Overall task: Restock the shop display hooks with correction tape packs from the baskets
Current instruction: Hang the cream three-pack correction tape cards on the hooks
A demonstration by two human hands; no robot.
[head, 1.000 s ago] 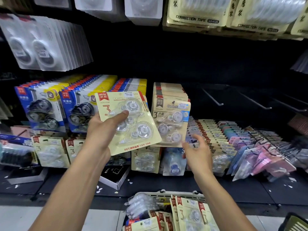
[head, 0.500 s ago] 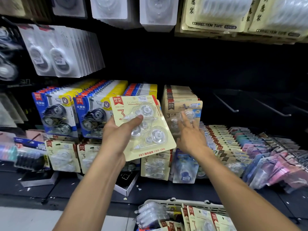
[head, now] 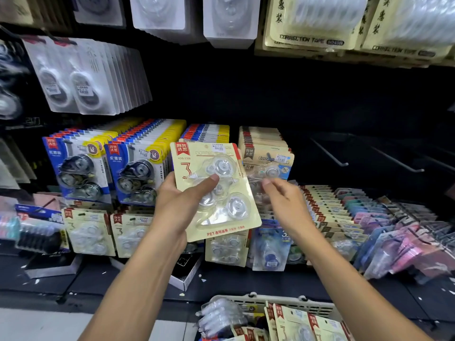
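Correction tape pack sits tilted in my left hand, thumb pinching it across the blister, before the hanging rows. My right hand reaches beside it, fingers loosely spread, holding nothing, above the basket.

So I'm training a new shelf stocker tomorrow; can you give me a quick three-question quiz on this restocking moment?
1. True or false: the left hand holds a cream three-piece pack.
2. What is the right hand doing? A) holding a blue pack B) reaching with nothing in its grip C) resting in the basket
3. Fill in: the bare hooks are to the ___ of the beige packs.

Key: 1 true; 2 B; 3 right.
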